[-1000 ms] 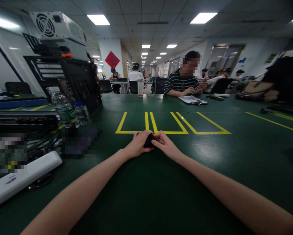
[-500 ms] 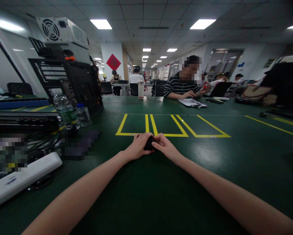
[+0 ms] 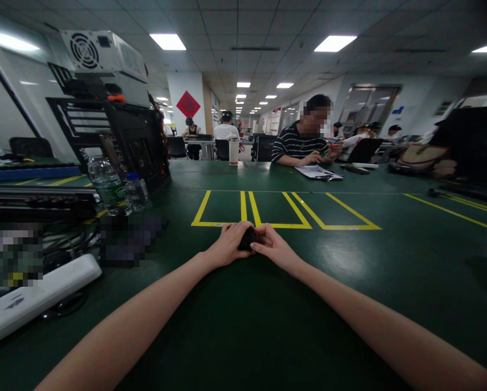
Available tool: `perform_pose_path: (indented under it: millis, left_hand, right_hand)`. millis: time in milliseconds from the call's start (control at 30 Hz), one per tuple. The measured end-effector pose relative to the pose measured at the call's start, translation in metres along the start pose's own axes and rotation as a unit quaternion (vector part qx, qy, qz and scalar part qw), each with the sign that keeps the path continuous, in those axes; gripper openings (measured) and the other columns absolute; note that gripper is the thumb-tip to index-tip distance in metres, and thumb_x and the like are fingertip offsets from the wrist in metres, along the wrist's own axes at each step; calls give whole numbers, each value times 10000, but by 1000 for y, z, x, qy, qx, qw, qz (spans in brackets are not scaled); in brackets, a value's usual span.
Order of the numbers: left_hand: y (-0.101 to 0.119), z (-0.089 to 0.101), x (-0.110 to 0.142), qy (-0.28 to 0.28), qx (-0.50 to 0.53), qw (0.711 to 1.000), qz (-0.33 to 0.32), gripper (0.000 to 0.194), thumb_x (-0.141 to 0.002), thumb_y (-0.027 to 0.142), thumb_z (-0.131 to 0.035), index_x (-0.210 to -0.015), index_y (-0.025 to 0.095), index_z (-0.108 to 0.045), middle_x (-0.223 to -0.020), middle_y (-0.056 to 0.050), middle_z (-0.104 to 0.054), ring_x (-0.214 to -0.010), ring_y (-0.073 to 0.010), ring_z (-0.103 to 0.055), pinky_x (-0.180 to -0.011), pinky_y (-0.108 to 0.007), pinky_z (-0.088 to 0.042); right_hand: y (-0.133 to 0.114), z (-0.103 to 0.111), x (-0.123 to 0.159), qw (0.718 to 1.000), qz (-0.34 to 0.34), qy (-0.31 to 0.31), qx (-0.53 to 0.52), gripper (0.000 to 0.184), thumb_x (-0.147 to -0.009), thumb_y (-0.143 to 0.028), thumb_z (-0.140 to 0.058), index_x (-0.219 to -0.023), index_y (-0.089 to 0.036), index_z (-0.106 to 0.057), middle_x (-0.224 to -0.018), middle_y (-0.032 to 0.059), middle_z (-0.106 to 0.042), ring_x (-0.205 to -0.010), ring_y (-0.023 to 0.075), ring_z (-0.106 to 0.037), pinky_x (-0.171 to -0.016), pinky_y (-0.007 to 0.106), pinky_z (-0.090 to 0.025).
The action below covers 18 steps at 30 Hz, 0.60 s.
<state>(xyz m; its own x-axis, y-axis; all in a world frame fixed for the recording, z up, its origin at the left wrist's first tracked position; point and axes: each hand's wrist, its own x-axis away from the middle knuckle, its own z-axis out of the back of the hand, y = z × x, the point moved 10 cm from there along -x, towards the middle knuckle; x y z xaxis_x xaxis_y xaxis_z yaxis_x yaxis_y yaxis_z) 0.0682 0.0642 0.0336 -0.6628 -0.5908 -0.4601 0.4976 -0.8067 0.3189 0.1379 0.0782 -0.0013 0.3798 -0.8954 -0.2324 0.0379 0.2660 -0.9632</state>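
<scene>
Both my hands meet out in front of me over the green table [image 3: 243, 320], at mid-view, on a small black object [image 3: 247, 239]. Left hand [image 3: 229, 244] closed round its left side, thumb along the near edge, fingers over the far side and hiding much of it. Right hand [image 3: 274, 247] on the right end, thumb and fingertips drawn in against it, so the piece sits clamped between the two. Cannot tell what it is, nor whether its underside touches the tabletop. Just beyond my fingers, yellow tape [image 3: 244, 206] marks out a row of outlines on the surface. To my left, a white power strip [image 3: 43, 301] lies at a slant, well apart from my forearm; farther out, a large clear bottle [image 3: 107, 184] with a green label stands just beside a smaller blue-capped bottle [image 3: 137, 195]. Behind those, a black computer case [image 3: 135, 146] with a silver fan-fitted box [image 3: 105, 54] on top. Across the table, a person in a striped shirt [image 3: 294, 144] sits behind a clipboard [image 3: 318, 172] with white paper; a pale cup [image 3: 234, 153] stands upright to the left of that person, well beyond my reach.
</scene>
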Motion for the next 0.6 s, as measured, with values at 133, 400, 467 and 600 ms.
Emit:
perform_pose_path:
  millis: [133,400,467,600]
  left_hand:
    - [-2,-1,-1,-1,-6,1000,2,535,-698,292,-609,-1138,228,-311,-1105,-52,-481,-1036,-221,-437,-900,-382,-263]
    - [-2,-1,-1,-2,-5,1000,7,554,-691,284,-616,-1148,222,-309,-1113,-61,-475,-1050,-225,-430,-914,-385,-250]
    - [-1,-1,0,-5,-4,1000,7,535,-701,288,-605,-1145,224,-312,-1114,-62,-473,-1052,-225,-429,-912,-385,-253]
    - [0,0,0,-7,-6,1000,8,523,-714,282,-590,-1149,227,-303,-1118,-63,-469,-1046,-222,-432,-902,-382,-263]
  right_hand:
    - [1,4,-2,999,5,25,21,204,-742,-320,-548,-907,-223,-479,-940,10,-532,-908,166,-531,-787,359,-458]
    - [7,9,-3,998,-23,38,46,283,-740,-339,-549,-973,-202,-468,-988,38,-525,-948,179,-517,-839,390,-424]
    - [5,6,-2,999,-18,24,35,259,-730,-320,-563,-943,-206,-471,-986,29,-517,-942,179,-522,-816,380,-443]
    - [-1,-1,1,1000,-5,-1,13,302,-684,-269,-619,-936,-232,-456,-1026,10,-492,-938,176,-527,-773,358,-471]
